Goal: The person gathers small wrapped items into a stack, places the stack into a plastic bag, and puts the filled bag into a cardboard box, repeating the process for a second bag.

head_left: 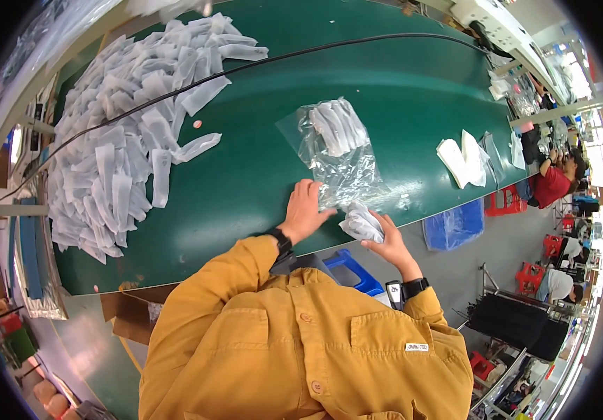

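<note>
On the green table (245, 182), a clear plastic bag (340, 157) is pinned by the flat, spread left hand (306, 210); a bundle of small white packets (361, 224) is gripped by the right hand (387, 241).

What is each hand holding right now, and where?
Right hand grips a bunch of white packets from beneath. Left hand presses the clear bag's near edge flat.

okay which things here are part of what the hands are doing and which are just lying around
In hand:
left hand on the clear plastic bag
right hand holding a bundle of white packets
big pile of white packets

Lying about:
black cable
blue bin
cardboard box
</note>
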Action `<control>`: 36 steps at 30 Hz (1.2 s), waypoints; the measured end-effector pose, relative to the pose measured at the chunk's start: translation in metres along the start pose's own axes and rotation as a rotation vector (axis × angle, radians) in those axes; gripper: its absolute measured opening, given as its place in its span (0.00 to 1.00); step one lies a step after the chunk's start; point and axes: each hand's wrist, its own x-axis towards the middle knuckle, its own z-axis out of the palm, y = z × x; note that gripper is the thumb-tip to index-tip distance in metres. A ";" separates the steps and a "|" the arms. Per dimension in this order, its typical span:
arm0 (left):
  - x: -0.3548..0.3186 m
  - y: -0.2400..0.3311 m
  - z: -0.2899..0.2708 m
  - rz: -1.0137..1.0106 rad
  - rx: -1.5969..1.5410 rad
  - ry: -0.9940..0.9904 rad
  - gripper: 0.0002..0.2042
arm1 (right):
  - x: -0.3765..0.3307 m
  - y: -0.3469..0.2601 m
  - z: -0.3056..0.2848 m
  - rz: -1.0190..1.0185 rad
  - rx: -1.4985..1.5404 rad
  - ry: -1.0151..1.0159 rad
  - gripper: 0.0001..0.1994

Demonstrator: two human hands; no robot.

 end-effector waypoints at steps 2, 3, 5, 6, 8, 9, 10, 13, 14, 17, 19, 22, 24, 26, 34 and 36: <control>0.005 -0.024 0.026 -0.056 -0.119 -0.215 0.07 | 0.003 0.010 -0.002 0.038 0.001 0.051 0.42; 0.011 -0.026 0.030 -0.081 -0.178 -0.325 0.06 | 0.011 0.010 0.000 0.009 0.006 0.051 0.41; 0.016 -0.022 0.021 -0.071 -0.239 -0.286 0.06 | 0.032 0.008 0.006 -0.051 0.019 0.047 0.40; 0.020 -0.017 0.011 -0.071 -0.302 -0.244 0.06 | 0.043 0.010 0.009 -0.055 0.026 0.055 0.40; 0.023 -0.008 -0.002 -0.067 -0.354 -0.198 0.07 | 0.068 0.011 0.017 -0.098 -0.097 0.095 0.39; 0.024 -0.005 -0.007 -0.071 -0.356 -0.204 0.07 | 0.079 0.010 0.021 -0.119 -0.159 0.113 0.39; 0.023 -0.004 -0.011 -0.080 -0.355 -0.201 0.07 | 0.092 0.001 0.024 -0.134 -0.154 0.107 0.39; 0.015 -0.004 -0.013 -0.097 -0.342 -0.194 0.06 | 0.122 -0.026 0.029 0.259 -0.043 0.059 0.39; 0.012 -0.005 -0.012 -0.103 -0.341 -0.205 0.06 | 0.131 -0.022 0.034 0.242 -0.045 0.047 0.39; 0.015 -0.002 -0.008 -0.089 -0.350 -0.182 0.06 | 0.159 0.015 0.060 0.038 0.218 -0.133 0.42; 0.016 0.002 -0.008 -0.053 -0.368 -0.117 0.05 | 0.173 0.022 0.078 0.021 0.099 -0.043 0.42; 0.013 0.004 -0.016 -0.090 -0.389 -0.172 0.05 | 0.190 -0.002 0.100 -0.024 -0.127 0.140 0.42; 0.006 0.000 -0.022 -0.122 -0.392 -0.194 0.04 | 0.192 -0.031 0.103 0.003 -0.214 0.299 0.42; 0.001 -0.002 -0.023 -0.145 -0.397 -0.262 0.04 | 0.192 -0.037 0.106 0.008 -0.258 0.370 0.42; -0.006 -0.013 -0.026 -0.196 -0.386 -0.291 0.04 | 0.170 -0.017 0.104 -0.578 -0.803 0.178 0.39; -0.001 -0.008 -0.023 -0.168 -0.399 -0.341 0.04 | 0.194 -0.009 0.117 -0.522 -0.643 0.269 0.36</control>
